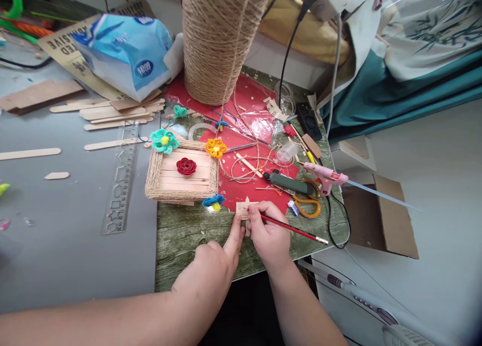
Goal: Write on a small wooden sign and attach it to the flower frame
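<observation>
My right hand [271, 238] is closed around a red and black pencil [297, 228], its point on a small wooden sign [241, 206] with faint marks. The sign seems built of short stick pieces, with a pointed end above and a stem below. My left hand [214, 263] holds the sign down with its outstretched index finger; the other fingers are curled under. Just beyond lies a square craft-stick frame [184, 191] bordered with twine, with a red rose [186, 166] in its middle and teal, orange and blue fuzzy flowers at its corners.
A tall twine spool [222, 44] stands behind the frame. To the right lie a pink glue gun [326, 177], orange-handled scissors [309, 205] and an eraser [292, 208]. Leftward are a clear ruler [122, 185], craft sticks [113, 112] and a blue tissue pack [128, 49].
</observation>
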Available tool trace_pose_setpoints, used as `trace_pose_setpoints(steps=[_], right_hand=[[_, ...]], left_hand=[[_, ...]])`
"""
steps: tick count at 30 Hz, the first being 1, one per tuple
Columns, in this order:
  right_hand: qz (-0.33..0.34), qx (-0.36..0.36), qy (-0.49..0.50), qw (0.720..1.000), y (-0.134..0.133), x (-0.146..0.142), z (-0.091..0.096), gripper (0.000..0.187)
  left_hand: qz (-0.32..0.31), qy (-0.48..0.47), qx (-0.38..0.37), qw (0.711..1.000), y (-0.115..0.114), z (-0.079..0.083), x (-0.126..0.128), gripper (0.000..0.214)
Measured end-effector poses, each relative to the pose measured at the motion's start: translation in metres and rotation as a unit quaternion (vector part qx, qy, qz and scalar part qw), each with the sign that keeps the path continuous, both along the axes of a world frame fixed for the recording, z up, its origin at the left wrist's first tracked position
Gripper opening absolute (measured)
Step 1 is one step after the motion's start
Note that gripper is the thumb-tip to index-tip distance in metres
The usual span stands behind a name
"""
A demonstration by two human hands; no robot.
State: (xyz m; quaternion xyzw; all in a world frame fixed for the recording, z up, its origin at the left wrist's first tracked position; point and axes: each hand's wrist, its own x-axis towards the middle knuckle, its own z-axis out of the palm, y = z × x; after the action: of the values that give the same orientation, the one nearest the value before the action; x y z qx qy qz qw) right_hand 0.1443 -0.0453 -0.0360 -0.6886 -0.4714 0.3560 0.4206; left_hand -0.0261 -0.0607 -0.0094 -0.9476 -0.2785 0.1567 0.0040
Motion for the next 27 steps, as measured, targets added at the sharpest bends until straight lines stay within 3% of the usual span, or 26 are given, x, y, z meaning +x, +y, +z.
trace_pose_setpoints(steps=[27], right_hand=[[0.011, 0.009, -0.016, 1.000, 0.0021, 0.0011, 0.0026, 0.023]], left_hand=[[-0.014, 0.017, 0.009, 1.000, 0.0019, 0.0032, 0.0000, 0.077]])
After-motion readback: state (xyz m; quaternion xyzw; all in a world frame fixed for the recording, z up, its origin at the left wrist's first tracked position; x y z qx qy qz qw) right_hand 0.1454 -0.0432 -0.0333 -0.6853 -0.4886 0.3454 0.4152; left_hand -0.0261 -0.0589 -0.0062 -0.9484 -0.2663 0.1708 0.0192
